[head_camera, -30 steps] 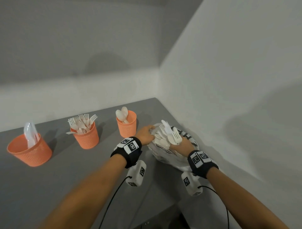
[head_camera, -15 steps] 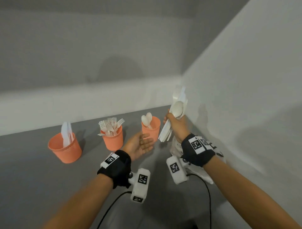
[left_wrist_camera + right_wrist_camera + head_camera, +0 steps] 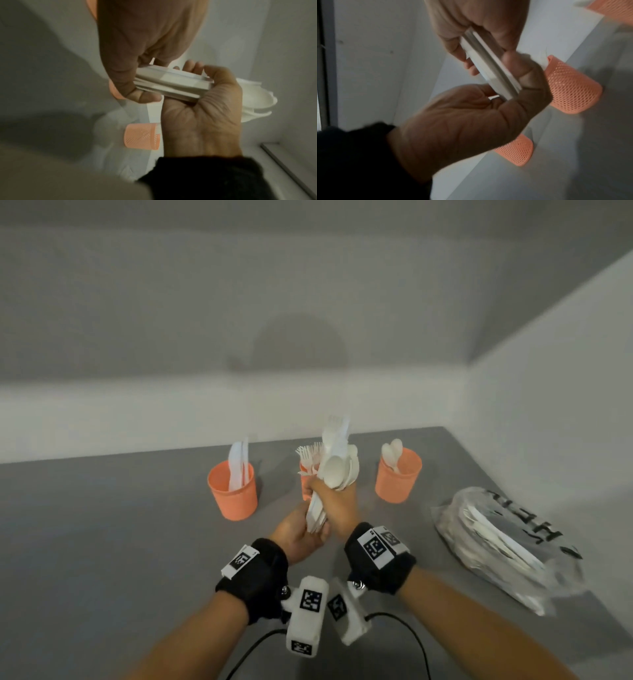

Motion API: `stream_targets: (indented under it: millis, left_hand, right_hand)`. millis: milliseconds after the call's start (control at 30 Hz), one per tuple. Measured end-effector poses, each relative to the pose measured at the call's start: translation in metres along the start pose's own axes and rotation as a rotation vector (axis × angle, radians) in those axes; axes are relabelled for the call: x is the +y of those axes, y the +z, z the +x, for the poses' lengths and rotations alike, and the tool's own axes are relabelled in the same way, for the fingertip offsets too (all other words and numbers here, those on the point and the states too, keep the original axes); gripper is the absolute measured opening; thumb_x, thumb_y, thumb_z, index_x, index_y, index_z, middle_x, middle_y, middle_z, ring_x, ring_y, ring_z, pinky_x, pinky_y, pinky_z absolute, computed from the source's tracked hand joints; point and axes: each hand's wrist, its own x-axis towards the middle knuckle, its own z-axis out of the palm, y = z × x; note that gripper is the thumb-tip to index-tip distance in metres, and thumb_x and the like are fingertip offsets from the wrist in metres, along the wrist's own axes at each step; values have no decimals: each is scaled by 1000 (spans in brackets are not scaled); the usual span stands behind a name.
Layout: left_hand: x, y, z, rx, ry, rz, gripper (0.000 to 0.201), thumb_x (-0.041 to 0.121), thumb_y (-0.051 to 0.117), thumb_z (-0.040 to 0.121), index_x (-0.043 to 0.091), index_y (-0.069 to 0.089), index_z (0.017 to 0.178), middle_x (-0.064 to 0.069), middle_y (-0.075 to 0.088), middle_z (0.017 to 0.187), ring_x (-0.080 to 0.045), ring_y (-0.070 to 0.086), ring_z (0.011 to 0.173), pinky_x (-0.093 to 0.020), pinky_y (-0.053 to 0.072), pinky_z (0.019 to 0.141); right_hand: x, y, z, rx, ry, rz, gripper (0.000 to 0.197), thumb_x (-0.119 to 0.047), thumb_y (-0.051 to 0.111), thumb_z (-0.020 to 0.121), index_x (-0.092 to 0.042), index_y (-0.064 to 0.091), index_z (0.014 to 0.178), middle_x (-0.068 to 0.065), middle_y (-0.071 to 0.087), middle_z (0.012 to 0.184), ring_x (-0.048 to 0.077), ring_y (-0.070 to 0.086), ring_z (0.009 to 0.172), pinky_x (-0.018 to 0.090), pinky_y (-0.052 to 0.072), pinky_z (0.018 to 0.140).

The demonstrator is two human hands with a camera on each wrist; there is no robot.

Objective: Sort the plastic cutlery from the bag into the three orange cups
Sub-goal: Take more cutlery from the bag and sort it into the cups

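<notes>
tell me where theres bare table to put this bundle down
Bare grey table lies left of the left cup and in front of the cup row, near the wrists. The gaps between cups are narrow. The right side is crowded: the bag fills the corner beside the right cup.

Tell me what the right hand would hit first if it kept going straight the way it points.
Probably the middle cup. The right hand, gripping a cutlery bundle, points away from the person toward that cup, which already holds forks. Depth is unclear; the raised bundle might pass over its rim.
</notes>
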Motion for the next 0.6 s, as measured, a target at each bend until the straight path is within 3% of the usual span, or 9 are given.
stream_targets:
  millis: [67,100,167,267,367,433,500,600]
  left_hand:
    - [5,-6,-7,28,15,118,31,32,35,99,18,54,79,4,52,49,-5,47,37,-12,35,36]
    - [7,-8,-11,34,26,167,33,33,34,99,19,52,75,5,48,45,-4,42,32,-10,29,33]
    - [10,-12,-18,11,51,236,33,34,33,99,20,50,74,6,45,43,-3,37,30,-10,24,32]
    - [15,-17,-22,-20,59,308,33,35,31,99,21,51,76,5,43,45,-2,33,31,-11,21,32]
    - [20,-17,-27,-45,68,412,39,35,29,99,19,52,73,0,41,53,-5,35,34,-12,25,34]
    - [24,-18,-30,-50,53,558,42,33,29,99,15,52,71,-3,47,57,-8,43,40,-15,32,39]
    - [31,-25,-35,-22,45,735,33,22,34,98,13,55,74,-4,56,63,-12,50,52,-20,38,50]
    - [52,-36,-36,58,177,813,20,13,41,95,10,58,84,-6,59,77,-15,56,62,-24,47,57]
  right_hand:
    - [7,10,-1,-27,0,13,44,-3,69,66,5,57,108,10,61,83,12,60,73,11,49,54]
    - [11,12,-1,-43,17,9,40,-2,70,68,4,58,106,8,61,82,12,60,73,11,48,54]
    - [13,13,-4,-105,40,-32,15,3,68,74,-7,63,85,0,60,72,9,58,68,11,48,56]
    - [17,14,-5,-198,44,-99,14,-1,68,76,-11,64,67,-4,62,63,8,59,63,16,48,56]
    - [17,17,-3,-223,86,-136,20,-20,65,84,-16,66,64,3,70,74,19,64,72,30,46,64]
    - [16,16,2,-187,137,-69,18,-26,61,88,-15,61,73,2,66,61,19,63,55,29,47,55]
    - [17,10,13,-157,196,98,17,-22,61,87,-7,54,87,-2,52,46,16,60,47,28,52,52]
    - [15,-3,24,-238,307,170,8,-25,56,89,-16,54,90,-7,37,40,8,38,34,20,40,40]
